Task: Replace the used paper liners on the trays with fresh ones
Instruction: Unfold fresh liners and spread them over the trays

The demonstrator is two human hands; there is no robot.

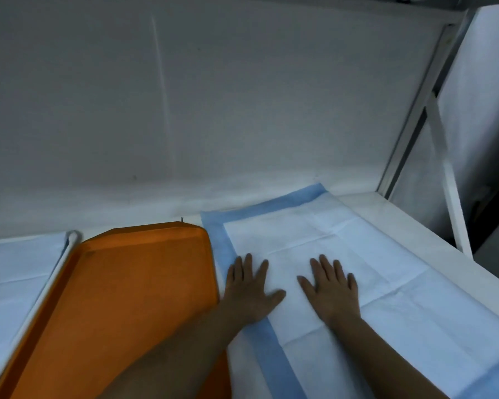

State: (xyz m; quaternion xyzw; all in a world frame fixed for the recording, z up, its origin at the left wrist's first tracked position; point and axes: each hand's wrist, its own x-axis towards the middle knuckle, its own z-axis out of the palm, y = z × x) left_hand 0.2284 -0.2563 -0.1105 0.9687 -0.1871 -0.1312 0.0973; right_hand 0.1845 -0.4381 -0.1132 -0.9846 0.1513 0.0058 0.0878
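Two hands, left (247,289) and right (330,287), flat, grip open, pressing blue-edged liner (386,254); white counter (401,223), grey wall (213,110).

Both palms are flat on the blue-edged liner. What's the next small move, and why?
Probably sweep the left hand and right hand outward: fold creases still cross the liner, which already lies spread beside the bare orange tray.

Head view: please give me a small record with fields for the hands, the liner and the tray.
left hand: flat, fingers straight, presses on the liner
right hand: flat, fingers spread, presses on the liner
white paper liner with blue border: unfolded, creased, spread out flat
orange plastic tray: bare, no liner in it, left of the liner
second white liner: far left, beyond the tray
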